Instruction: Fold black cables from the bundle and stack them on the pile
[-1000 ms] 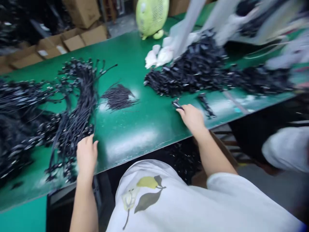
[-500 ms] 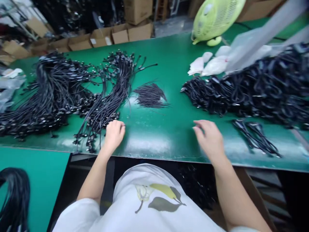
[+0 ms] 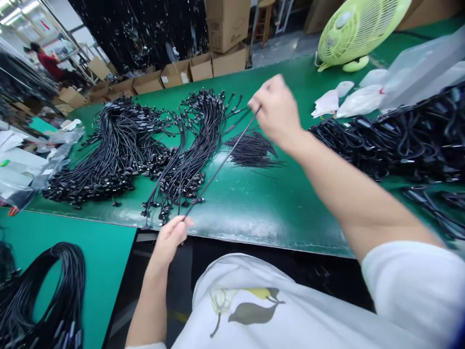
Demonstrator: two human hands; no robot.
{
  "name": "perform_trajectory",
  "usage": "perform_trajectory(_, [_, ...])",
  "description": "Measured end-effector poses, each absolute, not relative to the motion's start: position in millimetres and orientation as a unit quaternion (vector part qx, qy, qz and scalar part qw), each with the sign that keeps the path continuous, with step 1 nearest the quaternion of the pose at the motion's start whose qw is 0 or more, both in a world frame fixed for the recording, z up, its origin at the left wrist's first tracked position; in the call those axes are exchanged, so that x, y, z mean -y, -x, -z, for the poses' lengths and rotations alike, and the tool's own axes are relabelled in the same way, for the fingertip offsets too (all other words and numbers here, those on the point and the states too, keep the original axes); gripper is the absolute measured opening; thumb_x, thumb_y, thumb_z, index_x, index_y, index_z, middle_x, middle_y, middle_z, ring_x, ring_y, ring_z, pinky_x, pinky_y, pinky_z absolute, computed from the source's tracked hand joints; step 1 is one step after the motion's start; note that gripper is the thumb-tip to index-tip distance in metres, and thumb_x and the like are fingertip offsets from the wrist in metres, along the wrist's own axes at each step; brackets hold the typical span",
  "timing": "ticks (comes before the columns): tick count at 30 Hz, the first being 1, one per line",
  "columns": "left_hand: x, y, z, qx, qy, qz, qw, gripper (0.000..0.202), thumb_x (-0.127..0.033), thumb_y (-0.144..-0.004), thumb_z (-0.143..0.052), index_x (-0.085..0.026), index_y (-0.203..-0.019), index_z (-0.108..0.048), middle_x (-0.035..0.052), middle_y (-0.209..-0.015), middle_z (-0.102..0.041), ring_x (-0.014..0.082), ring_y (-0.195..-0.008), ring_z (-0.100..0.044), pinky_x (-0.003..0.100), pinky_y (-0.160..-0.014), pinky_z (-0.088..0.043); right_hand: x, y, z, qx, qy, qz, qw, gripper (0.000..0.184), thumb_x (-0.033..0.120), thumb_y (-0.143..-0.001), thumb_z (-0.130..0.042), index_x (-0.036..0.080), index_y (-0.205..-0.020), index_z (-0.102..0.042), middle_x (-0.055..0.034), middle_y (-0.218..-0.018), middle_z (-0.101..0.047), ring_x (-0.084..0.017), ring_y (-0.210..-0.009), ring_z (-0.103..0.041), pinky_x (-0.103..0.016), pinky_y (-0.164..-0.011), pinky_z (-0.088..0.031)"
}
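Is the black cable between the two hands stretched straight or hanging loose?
Stretched straight: the cable runs in one line from the left hand to the right hand.

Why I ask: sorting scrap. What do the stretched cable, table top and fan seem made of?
Cable, held taut between left hand and right hand: black matte sheath, likely rubber or PVC. Table top: glossy green, probably vinyl or rubber mat; it mirrors light. Fan: pale green plastic, judging by its moulded grille.

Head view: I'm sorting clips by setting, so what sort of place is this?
Probably a cable assembly workshop: bundles of black cables spread over a long green workbench, with cardboard boxes stacked behind.
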State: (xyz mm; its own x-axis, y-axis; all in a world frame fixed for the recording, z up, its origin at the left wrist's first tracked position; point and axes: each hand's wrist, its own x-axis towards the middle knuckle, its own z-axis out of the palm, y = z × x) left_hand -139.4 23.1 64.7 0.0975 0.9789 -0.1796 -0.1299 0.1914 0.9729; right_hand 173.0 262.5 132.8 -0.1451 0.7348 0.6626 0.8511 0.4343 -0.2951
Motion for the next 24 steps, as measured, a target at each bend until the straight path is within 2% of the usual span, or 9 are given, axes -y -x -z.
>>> perform_trajectory(3, [-28,177,-58,-0.396,-0.324,-0.616,0.599,0.025,-0.04,-0.082,-0.067,-0.018,-0.071,-0.061,-0.0092,-0.052,-0.021,0.0037,-0.039,-0.015,0.015,-0.038,-0.023,-278,-212,-165,0.719,0.567,0.145,0.376,0.042,0.035,-0.102,-0.031,0.005,-0.113,-0.058,-0.0147,-0.12,-0.053,-0.022,-0.117,-0.049,-0.037,-0.094,-0.038])
perform_trajectory(6, [-39,182,-52,-0.411,-0.305,-0.645,0.567,0.022,-0.04,-0.08,-0.07,-0.018,-0.079,-0.065,-0.0063,-0.056,-0.035,0.0042,-0.044,-0.033,0.013,-0.04,-0.032,-255,-222,-153,0.754,0.59,0.144,0.253,0.035,0.036,-0.1,-0.038,0.008,-0.102,-0.06,-0.0101,-0.097,-0.061,-0.018,-0.095,-0.06,-0.034,-0.08,-0.04])
perform_trajectory(9, [-55,154,-49,-0.523,-0.44,-0.578,0.445,0.024,-0.039,-0.087,-0.061,-0.02,-0.097,-0.07,0.0035,-0.084,-0.062,0.0112,-0.076,-0.062,0.02,-0.067,-0.052,-193,-200,-112,0.829,0.541,0.075,0.118,0.021,0.028,-0.089,-0.061,0.012,-0.075,-0.058,-0.0036,-0.068,-0.059,-0.011,-0.063,-0.058,-0.026,-0.064,-0.036])
perform_trajectory(11, [-63,125,-48,-0.538,-0.561,-0.515,0.362,0.028,-0.038,-0.09,-0.057,-0.021,-0.107,-0.07,0.0088,-0.112,-0.065,0.019,-0.106,-0.061,0.031,-0.094,-0.049,-146,-179,-95,0.909,0.412,-0.056,0.027,0.018,0.025,-0.085,-0.064,0.017,-0.07,-0.058,-0.0021,-0.062,-0.061,-0.011,-0.054,-0.054,-0.025,-0.054,-0.031])
perform_trajectory(13, [-67,96,-46,-0.488,-0.657,-0.44,0.369,0.03,-0.039,-0.091,-0.055,-0.021,-0.11,-0.07,0.0096,-0.115,-0.066,0.0224,-0.115,-0.058,0.037,-0.104,-0.042,-111,-164,-97,0.938,0.325,-0.12,-0.001,0.012,0.022,-0.089,-0.055,0.019,-0.079,-0.061,-0.0014,-0.07,-0.065,-0.012,-0.056,-0.056,-0.025,-0.051,-0.028])
perform_trajectory(16, [-65,65,-43,-0.4,-0.663,-0.335,0.538,0.032,-0.039,-0.094,-0.051,-0.018,-0.111,-0.068,0.003,-0.074,-0.066,0.0169,-0.08,-0.065,0.035,-0.088,-0.05,-102,-165,-116,0.929,0.361,-0.073,0.039,0.019,0.029,-0.095,-0.046,0.018,-0.09,-0.061,-0.0034,-0.083,-0.067,-0.013,-0.066,-0.058,-0.025,-0.052,-0.027])
perform_trajectory(18, [-65,61,-46,-0.358,-0.575,-0.328,0.659,0.031,-0.04,-0.093,-0.052,-0.016,-0.104,-0.069,-0.0058,-0.05,-0.047,0.0094,-0.049,-0.052,0.028,-0.069,-0.051,-117,-182,-121,0.909,0.412,-0.035,0.054,0.027,0.04,-0.096,-0.047,0.018,-0.09,-0.061,-0.0046,-0.088,-0.067,-0.016,-0.072,-0.06,-0.026,-0.053,-0.028])
perform_trajectory(21, [-70,78,-57,-0.306,-0.393,-0.414,0.762,0.026,-0.036,-0.09,-0.059,-0.013,-0.086,-0.07,-0.0123,-0.043,-0.022,0.0019,-0.032,-0.024,0.018,-0.049,-0.041,-139,-219,-105,0.887,0.453,-0.065,0.066,0.026,0.041,-0.095,-0.048,0.02,-0.09,-0.062,-0.0043,-0.089,-0.067,-0.019,-0.078,-0.061,-0.027,-0.059,-0.035])
perform_trajectory(24, [-78,105,-74,-0.286,-0.231,-0.553,0.747,0.024,-0.029,-0.095,-0.051,-0.011,-0.095,-0.068,-0.0125,-0.045,-0.023,0.0003,-0.031,-0.02,0.012,-0.045,-0.038,-146,-246,-74,0.858,0.468,-0.164,0.132,0.028,0.037,-0.097,-0.041,0.021,-0.095,-0.064,-0.0055,-0.091,-0.069,-0.021,-0.083,-0.063,-0.031,-0.072,-0.044])
